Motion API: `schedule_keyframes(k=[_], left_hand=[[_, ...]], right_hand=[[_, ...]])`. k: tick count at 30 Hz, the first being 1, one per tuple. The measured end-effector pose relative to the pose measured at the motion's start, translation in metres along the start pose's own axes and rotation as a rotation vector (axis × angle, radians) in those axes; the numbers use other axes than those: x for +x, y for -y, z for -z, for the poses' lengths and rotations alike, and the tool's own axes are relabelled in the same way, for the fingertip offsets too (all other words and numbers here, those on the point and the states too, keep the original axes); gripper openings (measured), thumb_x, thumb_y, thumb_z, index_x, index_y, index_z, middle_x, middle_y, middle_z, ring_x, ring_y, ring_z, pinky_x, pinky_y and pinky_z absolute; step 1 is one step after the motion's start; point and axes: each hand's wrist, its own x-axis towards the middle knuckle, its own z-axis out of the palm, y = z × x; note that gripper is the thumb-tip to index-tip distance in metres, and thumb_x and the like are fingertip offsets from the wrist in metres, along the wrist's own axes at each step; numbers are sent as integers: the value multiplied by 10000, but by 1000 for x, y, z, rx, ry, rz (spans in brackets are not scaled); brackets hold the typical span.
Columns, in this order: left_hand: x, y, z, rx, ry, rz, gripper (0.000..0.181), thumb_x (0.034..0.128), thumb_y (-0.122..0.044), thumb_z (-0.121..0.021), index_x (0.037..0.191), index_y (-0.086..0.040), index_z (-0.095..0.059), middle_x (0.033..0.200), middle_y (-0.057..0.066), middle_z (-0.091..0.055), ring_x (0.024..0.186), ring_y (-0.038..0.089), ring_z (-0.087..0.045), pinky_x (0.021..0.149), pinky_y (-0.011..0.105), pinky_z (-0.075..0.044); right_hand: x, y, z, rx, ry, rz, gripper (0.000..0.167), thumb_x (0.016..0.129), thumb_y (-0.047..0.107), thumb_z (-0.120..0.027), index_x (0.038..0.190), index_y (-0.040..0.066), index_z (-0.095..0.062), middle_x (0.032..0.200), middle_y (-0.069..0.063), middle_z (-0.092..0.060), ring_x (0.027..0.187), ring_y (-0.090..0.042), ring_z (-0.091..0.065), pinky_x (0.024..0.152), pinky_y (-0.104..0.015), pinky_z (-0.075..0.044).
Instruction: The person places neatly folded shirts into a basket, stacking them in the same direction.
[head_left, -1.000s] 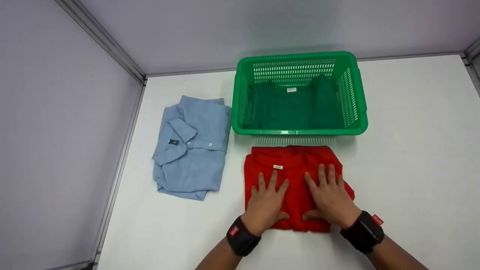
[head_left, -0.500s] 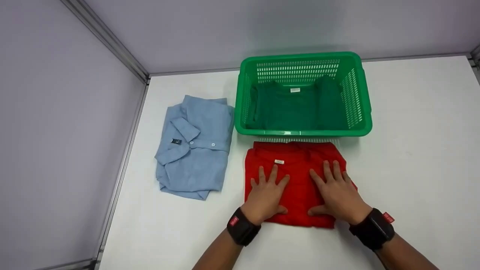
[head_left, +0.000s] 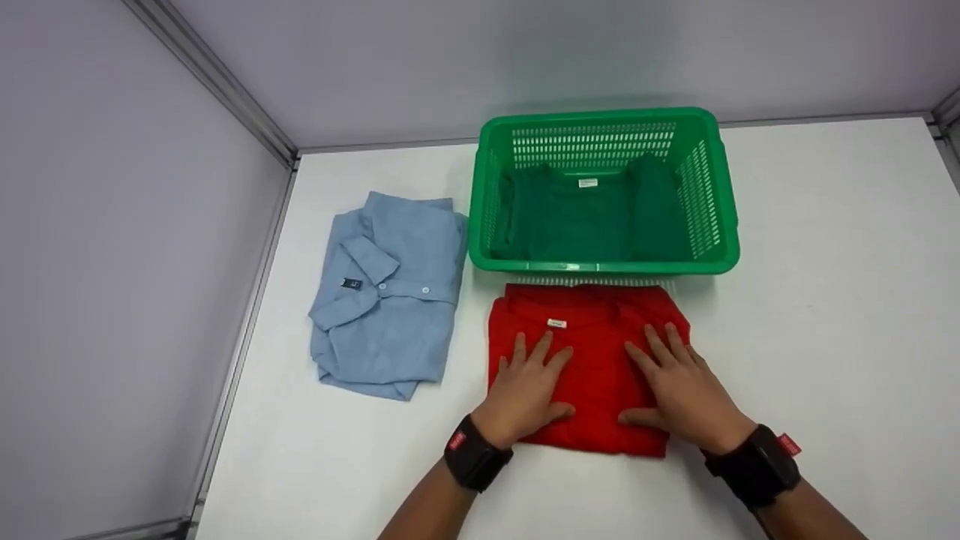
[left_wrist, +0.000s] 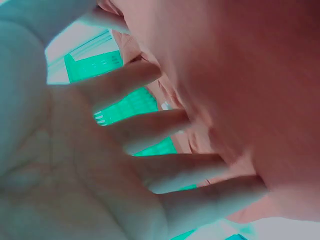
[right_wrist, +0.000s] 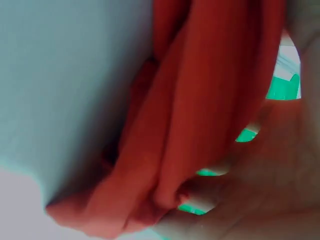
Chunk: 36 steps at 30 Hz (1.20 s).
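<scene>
A folded red shirt (head_left: 592,375) lies flat on the white table, its small white neck label near the far edge. My left hand (head_left: 523,394) rests on the shirt's left half with its fingers spread. On the right half, my right hand (head_left: 688,397) touches the cloth, fingers also spread and thumb pointing inward. In the left wrist view the fingertips (left_wrist: 175,120) meet the red cloth. The right wrist view has the shirt's layered folds (right_wrist: 165,150) at its side edge, beside the palm.
Beyond the shirt stands a green plastic basket (head_left: 600,267) with a folded dark green garment (head_left: 585,217) inside. A folded light blue button shirt (head_left: 390,300) lies to the left. Grey panels (head_left: 187,262) border the table at the left and back.
The red shirt has shifted slightly away from me, closer to the basket, and its near edge lies straighter. Both hands stay spread on it; the right hand has slid a little to the right.
</scene>
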Motion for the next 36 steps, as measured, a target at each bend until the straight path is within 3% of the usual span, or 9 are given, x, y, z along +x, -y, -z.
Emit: schedule_keyframes(k=[3,6,8,10,12,14,19,28,36], left_hand=[[-8,13,4,-170,-112,-13,701,963,-381,-776,1570,-167,-498,1617,108,-490,1506,363,-466,1158,567,-482],[-13,30,10,-314,-292,11,571,997,-334,-743,1498,-123,-569,1481,101,-601,1349,264,-604,1124,440,-535],[-14,40,13,-404,-398,54,512,1006,-301,-734,1449,-83,-602,1393,122,-649,1229,266,-659,1059,417,-571],[-15,50,16,-473,-452,100,501,1007,-278,-730,1422,-24,-607,1339,166,-672,1138,307,-685,991,440,-587],[-15,58,17,-566,-434,151,533,1009,-277,-723,1429,19,-583,1306,208,-679,1070,329,-706,937,452,-599],[-15,63,18,-672,-370,198,597,1013,-296,-714,1466,47,-533,1322,235,-670,1064,344,-723,940,465,-606],[-11,66,19,-887,-236,293,732,1014,-374,-698,1556,34,-424,1387,259,-636,1144,344,-717,1008,476,-594],[-1,65,15,-1077,-138,312,695,1010,-276,-697,1555,41,-405,1356,242,-650,1156,302,-686,1010,440,-580],[6,60,12,-1055,-128,280,733,969,-195,-720,1554,87,-378,1455,244,-617,1270,318,-649,1136,469,-502]], right_hand=[[-10,-10,8,136,-75,-58,897,865,411,-872,1535,-43,-485,1615,-322,-416,1489,-576,-375,1127,-713,-413],[-19,-24,17,296,-152,-145,826,948,370,-800,1540,-80,-443,1587,-336,-437,1446,-550,-437,1125,-696,-426],[-24,-33,23,403,-151,-218,825,995,393,-740,1563,-93,-390,1577,-352,-446,1431,-547,-462,1112,-669,-454],[-26,-42,27,491,-107,-298,865,1024,467,-676,1593,-86,-332,1576,-347,-456,1434,-527,-473,1093,-620,-503],[-26,-48,29,590,-43,-369,917,1032,522,-634,1626,-70,-263,1595,-337,-441,1449,-506,-473,1064,-531,-554],[-24,-52,29,702,15,-413,941,1040,536,-609,1653,-45,-194,1618,-323,-418,1467,-476,-471,1036,-406,-580],[-17,-55,28,919,96,-456,934,1059,495,-596,1679,-7,-111,1668,-307,-346,1387,-302,-570,913,-210,-572],[-6,-52,19,1056,162,-517,975,1040,526,-616,1681,-1,-105,1681,-277,-332,1246,-136,-608,931,-196,-564],[4,-44,9,1049,192,-490,991,1041,498,-624,1657,-67,-92,1577,-252,-445,1147,-109,-615,933,-195,-556]])
